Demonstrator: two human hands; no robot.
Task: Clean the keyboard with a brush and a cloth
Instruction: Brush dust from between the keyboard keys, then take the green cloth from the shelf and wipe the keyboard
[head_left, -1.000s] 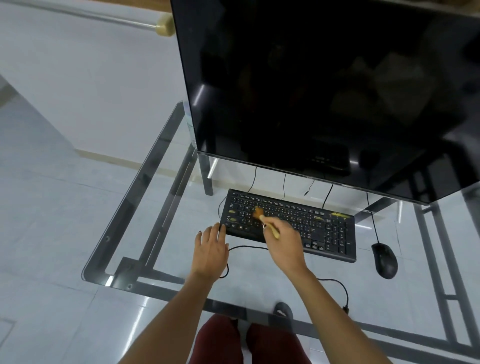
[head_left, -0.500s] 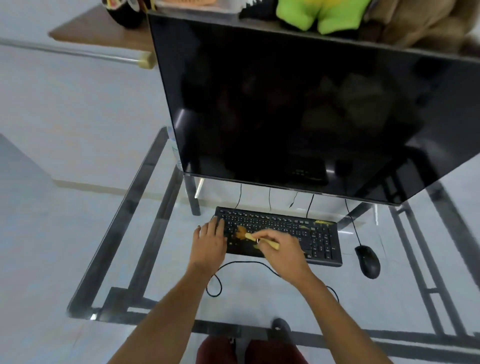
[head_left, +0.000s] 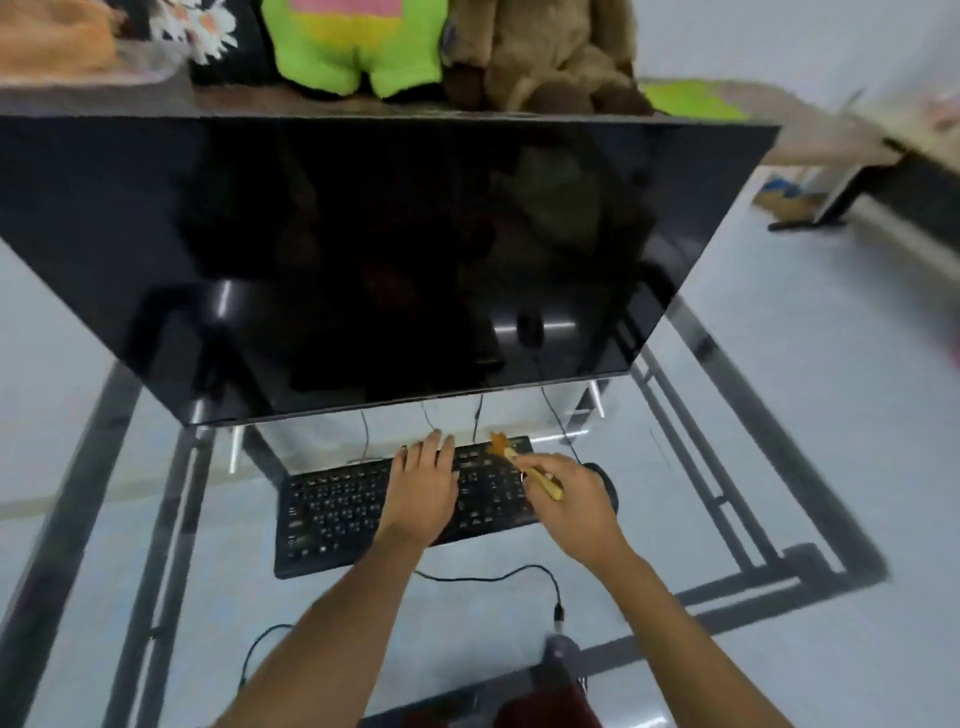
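A black keyboard (head_left: 337, 514) lies on the glass desk in front of the monitor. My left hand (head_left: 423, 486) rests flat on its middle keys, fingers spread and pointing away from me. My right hand (head_left: 569, 501) grips a small wooden-handled brush (head_left: 519, 462). The brush's tan bristles touch the keyboard's far right corner. No cloth is in view.
A large dark monitor (head_left: 363, 260) looms over the desk's back half. A black mouse (head_left: 608, 480) sits just right of the keyboard, partly behind my right hand. Cables (head_left: 498, 577) trail over the glass desk (head_left: 156, 519). Plush toys (head_left: 545, 52) stand behind the monitor.
The brush has moved from the keyboard's left side to its far right corner. My left hand went from the keyboard's left edge to its middle. The view has tilted up and swung.
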